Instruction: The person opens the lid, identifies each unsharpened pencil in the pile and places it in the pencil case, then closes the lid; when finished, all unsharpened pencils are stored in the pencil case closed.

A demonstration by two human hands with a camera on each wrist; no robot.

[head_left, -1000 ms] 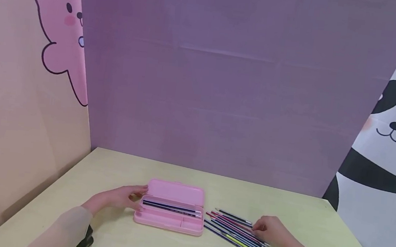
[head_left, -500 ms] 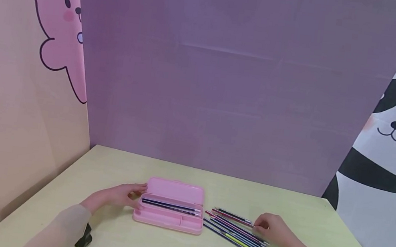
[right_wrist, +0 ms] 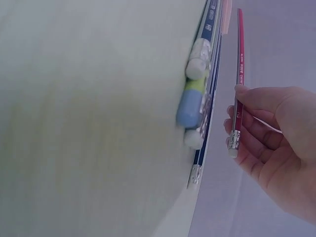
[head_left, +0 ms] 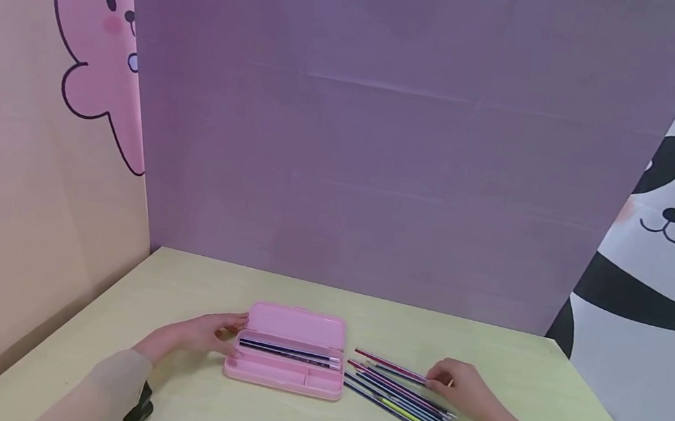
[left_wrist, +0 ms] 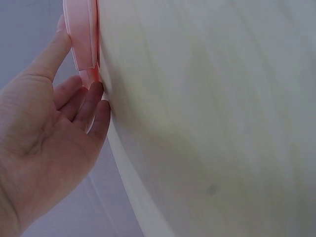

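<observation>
My right hand (head_left: 468, 390) pinches a red pencil (right_wrist: 241, 54) near its eraser end, thumb against fingers. In the head view this pencil is above the right-hand side of the pile of pencils (head_left: 401, 399), its far end pointing left. Mostly dark striped pencils make up the pile, with a yellow one among them. My left hand (head_left: 207, 334) rests at the left end of an opened pink pencil case (head_left: 271, 374), thumb and relaxed fingers touching its edge (left_wrist: 83, 37). Two dark pencils (head_left: 291, 353) lie in the case's rear compartment.
A black object (head_left: 139, 409) lies beside my left forearm, partly hidden by the sleeve. The pale table (head_left: 217, 417) meets a purple backdrop (head_left: 348, 170) at its far edge. The case's lid (head_left: 296, 325) lies back behind it.
The red pencil has come out of the pile, rising and shifting to the far side in my right hand. That hand has moved slightly up. My left hand stays at the case.
</observation>
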